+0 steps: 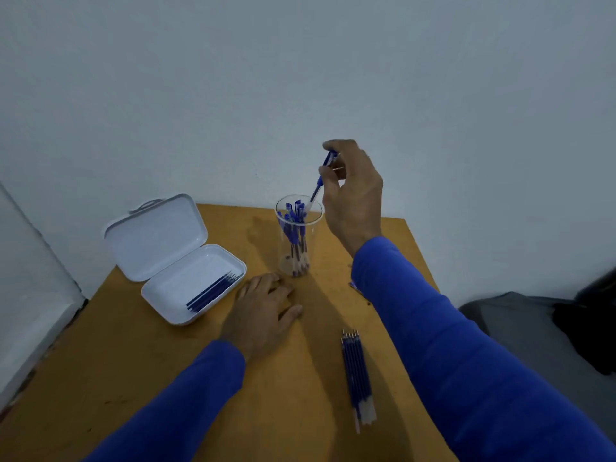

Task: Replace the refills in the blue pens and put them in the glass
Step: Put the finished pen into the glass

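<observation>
The right hand pinches a blue pen, tip down, over the glass near the table's far edge. Release it once the tip passes the rim. The left hand rests flat, holding nothing.

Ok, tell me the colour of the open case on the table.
White case, plainest in the head view.
</observation>
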Tool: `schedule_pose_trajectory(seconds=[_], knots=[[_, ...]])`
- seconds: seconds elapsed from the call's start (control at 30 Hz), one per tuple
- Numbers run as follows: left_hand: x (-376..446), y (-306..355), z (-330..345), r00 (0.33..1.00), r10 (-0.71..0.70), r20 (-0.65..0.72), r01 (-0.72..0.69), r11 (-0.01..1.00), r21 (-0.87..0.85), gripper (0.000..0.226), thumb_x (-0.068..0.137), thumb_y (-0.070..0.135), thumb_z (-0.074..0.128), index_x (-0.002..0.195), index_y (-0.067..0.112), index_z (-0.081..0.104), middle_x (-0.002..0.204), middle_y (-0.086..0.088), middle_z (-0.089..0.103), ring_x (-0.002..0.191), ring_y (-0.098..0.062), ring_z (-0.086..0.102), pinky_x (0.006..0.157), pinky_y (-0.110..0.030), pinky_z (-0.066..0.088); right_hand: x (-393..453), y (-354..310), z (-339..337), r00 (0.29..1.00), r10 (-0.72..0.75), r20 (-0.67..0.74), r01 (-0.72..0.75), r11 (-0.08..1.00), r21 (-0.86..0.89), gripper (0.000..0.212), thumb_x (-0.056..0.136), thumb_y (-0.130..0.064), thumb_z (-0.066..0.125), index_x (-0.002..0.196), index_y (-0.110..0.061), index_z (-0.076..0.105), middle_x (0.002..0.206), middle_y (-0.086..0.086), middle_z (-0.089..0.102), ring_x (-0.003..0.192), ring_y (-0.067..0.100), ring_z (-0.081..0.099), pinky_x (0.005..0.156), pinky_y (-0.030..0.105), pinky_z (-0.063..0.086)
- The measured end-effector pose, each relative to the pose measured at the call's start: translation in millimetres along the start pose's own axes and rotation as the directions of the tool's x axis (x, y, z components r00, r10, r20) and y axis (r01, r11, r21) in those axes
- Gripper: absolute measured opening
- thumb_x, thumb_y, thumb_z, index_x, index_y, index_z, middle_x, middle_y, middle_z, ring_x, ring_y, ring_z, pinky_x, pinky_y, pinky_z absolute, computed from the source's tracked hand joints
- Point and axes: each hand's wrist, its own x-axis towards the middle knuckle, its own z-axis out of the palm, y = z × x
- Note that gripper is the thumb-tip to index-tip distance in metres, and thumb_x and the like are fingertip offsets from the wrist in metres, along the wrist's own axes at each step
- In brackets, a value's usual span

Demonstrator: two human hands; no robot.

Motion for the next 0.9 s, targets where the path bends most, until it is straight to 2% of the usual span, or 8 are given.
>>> schedule_pose_trajectory(seconds=[0.13, 0.23, 0.33, 0.47, 0.57, 0.7, 0.9], knots=[[0, -1, 1, 1.0, -0.01, 0.014, 0.009, 1.0, 0.012, 0.054, 0.097, 0.063, 0.041, 0.142, 0.035, 0.051, 0.151, 0.009, 0.036, 0.139, -0.012, 0.029, 0.118, -0.036, 0.027, -8, 17, 11, 0.991, 0.025, 0.132, -0.003, 0.986, -0.166, 0.026, 0.098, -0.008, 0.062, 0.122, -0.016, 0.071, 0.103, -0.001, 0.056, 0.085, 0.008, 0.058, 0.084, 0.029, 0.056], [0, -2, 3, 1.0, -0.009, 0.012, 0.009, 1.0, 0.017, 0.054, 0.097, 0.063, 0.041, 0.141, 0.034, 0.052, 0.151, 0.009, 0.037, 0.139, -0.012, 0.03, 0.118, -0.036, 0.028, -12, 25, 15, 0.964, 0.078, 0.255, 0.005, 0.951, -0.31, 0.027, 0.102, -0.019, 0.059, 0.126, -0.017, 0.07, 0.11, 0.003, 0.064, 0.1, 0.017, 0.062, 0.088, 0.037, 0.056], [1, -2, 4, 1.0, -0.003, -0.001, 0.003, 1.0, 0.01, 0.053, 0.096, 0.063, 0.042, 0.139, 0.034, 0.054, 0.15, 0.009, 0.039, 0.138, -0.012, 0.032, 0.117, -0.037, 0.03, -13, 27, 18, 0.933, 0.13, 0.335, 0.022, 0.91, -0.414, 0.024, 0.101, -0.021, 0.058, 0.122, -0.019, 0.07, 0.107, 0.003, 0.07, 0.105, 0.02, 0.061, 0.082, 0.043, 0.058], [-1, -2, 4, 1.0, -0.007, 0.002, 0.007, 1.0, 0.013, 0.054, 0.097, 0.063, 0.041, 0.14, 0.033, 0.052, 0.151, 0.008, 0.038, 0.139, -0.012, 0.031, 0.117, -0.037, 0.029, -12, 30, 25, 0.916, 0.215, 0.338, -0.035, 0.883, -0.468, 0.008, 0.097, -0.02, 0.061, 0.1, -0.02, 0.069, 0.091, 0.002, 0.07, 0.085, 0.019, 0.065, 0.072, 0.044, 0.061], [-1, -1, 2, 1.0, -0.016, 0.01, 0.016, 1.0, 0.02, 0.056, 0.097, 0.063, 0.041, 0.143, 0.033, 0.051, 0.152, 0.008, 0.036, 0.14, -0.013, 0.029, 0.118, -0.037, 0.027, -10, 31, 27, 0.898, 0.261, 0.354, -0.063, 0.873, -0.484, 0.011, 0.098, -0.022, 0.062, 0.093, -0.018, 0.071, 0.087, 0.0, 0.072, 0.079, 0.017, 0.067, 0.071, 0.041, 0.062], [0, -1, 2, 1.0, -0.02, 0.023, 0.02, 0.999, 0.028, 0.056, 0.097, 0.064, 0.04, 0.143, 0.034, 0.05, 0.153, 0.008, 0.035, 0.141, -0.013, 0.029, 0.119, -0.038, 0.028, -11, 34, 26, 0.893, 0.255, 0.37, -0.06, 0.883, -0.465, 0.018, 0.1, -0.025, 0.06, 0.096, -0.015, 0.074, 0.09, 0.002, 0.074, 0.081, 0.014, 0.068, 0.072, 0.035, 0.061], [0, 3, 0, 1.0, -0.011, 0.023, 0.01, 0.999, 0.03, 0.051, 0.098, 0.059, 0.043, 0.14, 0.032, 0.052, 0.15, 0.005, 0.039, 0.138, -0.015, 0.033, 0.116, -0.038, 0.032, -23, 28, 6, 0.941, 0.151, 0.303, -0.029, 0.928, -0.372, 0.021, 0.101, -0.021, 0.059, 0.112, -0.014, 0.077, 0.109, -0.001, 0.075, 0.092, 0.009, 0.065, 0.081, 0.023, 0.053]])
